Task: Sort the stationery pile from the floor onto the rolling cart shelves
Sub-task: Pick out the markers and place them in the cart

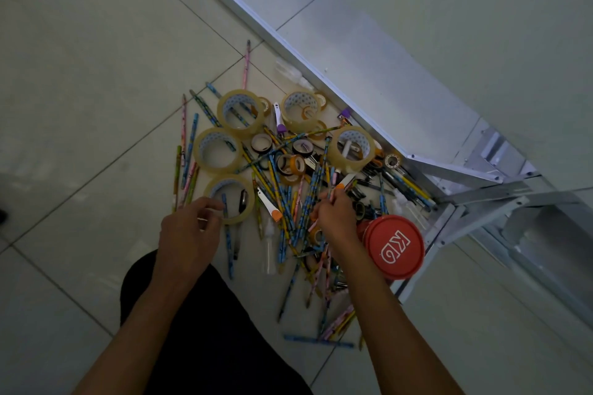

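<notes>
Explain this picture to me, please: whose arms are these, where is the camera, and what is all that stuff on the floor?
No machine here: a person wears a camera on the head, looking down at their own two hands. On the tiled floor lies a stationery pile: many patterned pencils, big clear tape rolls, small tape rolls, and a red lid printed "KD". The metal frame at upper right is probably the cart. The right hand pinches a few pencils. The left hand reaches toward the nearest tape roll, seemingly holding nothing.
</notes>
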